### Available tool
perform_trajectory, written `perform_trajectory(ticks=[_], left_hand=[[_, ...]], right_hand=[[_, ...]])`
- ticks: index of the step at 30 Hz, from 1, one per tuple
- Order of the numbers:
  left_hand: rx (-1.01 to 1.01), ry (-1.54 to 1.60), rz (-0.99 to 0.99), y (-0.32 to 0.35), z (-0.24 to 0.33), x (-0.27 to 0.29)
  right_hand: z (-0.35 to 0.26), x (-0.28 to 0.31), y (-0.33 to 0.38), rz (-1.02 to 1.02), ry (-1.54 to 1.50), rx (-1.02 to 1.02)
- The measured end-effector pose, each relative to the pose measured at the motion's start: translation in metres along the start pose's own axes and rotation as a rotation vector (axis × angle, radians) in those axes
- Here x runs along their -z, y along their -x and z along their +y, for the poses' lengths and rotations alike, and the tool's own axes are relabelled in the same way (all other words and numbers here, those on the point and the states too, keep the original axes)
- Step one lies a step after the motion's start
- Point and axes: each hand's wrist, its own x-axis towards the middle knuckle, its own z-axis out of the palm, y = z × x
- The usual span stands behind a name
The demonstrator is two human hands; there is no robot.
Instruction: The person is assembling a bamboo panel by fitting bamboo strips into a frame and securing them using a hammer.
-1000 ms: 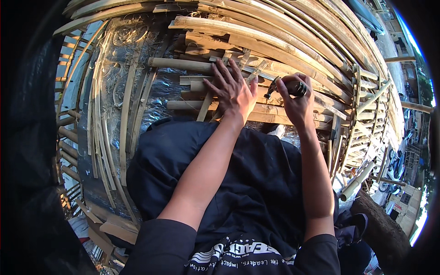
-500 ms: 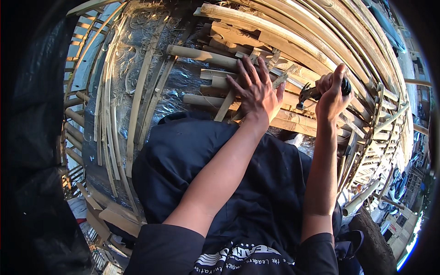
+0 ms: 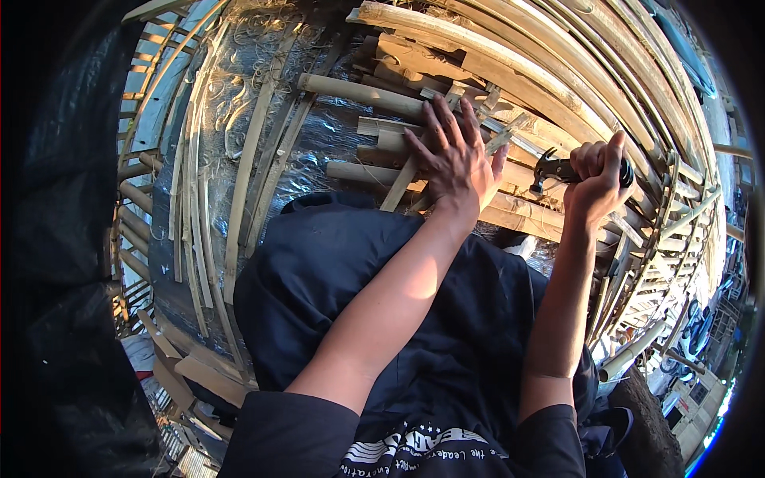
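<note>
Gripping a claw hammer (image 3: 567, 170) in your right hand (image 3: 596, 177), you have the fingers wrapped tight round its dark handle, thumb pointing up, with the metal head and curved claw jutting out to the left of your knuckles. Your left hand (image 3: 456, 157) lies flat and spread, all fingers splayed wide and holding nothing, pressing down on a pale bamboo slat (image 3: 396, 185) that runs diagonally out from under your palm. The hammer head hangs just beside your left little finger, apart from it. Beyond your fingertips, round bamboo poles (image 3: 362, 92) and split strips cross one another in a rough lattice, weathered tan and grey. To the left of your left hand, thin curved bamboo strips (image 3: 239, 199) lie over a crinkled silver foil sheet (image 3: 315, 151). Below your wrists sits your dark navy clothing (image 3: 446, 319), with white print on the shirt (image 3: 414, 446) at the lower edge. Past your right hand, more bamboo framework (image 3: 677, 199) bends away, with open ground and blurred objects far off.
</note>
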Motion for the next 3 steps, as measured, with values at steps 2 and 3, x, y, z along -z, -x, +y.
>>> perform_trajectory(ticks=[2, 3], left_hand=[[0.002, 0.004, -0.004, 0.0, -0.0004, -0.001], [0.003, 0.005, -0.007, 0.0008, -0.0011, -0.0015]], right_hand=[[-0.0004, -0.0015, 0.0013, -0.019, 0.009, 0.016], [0.0003, -0.0031, 0.0035, -0.036, 0.015, 0.03]])
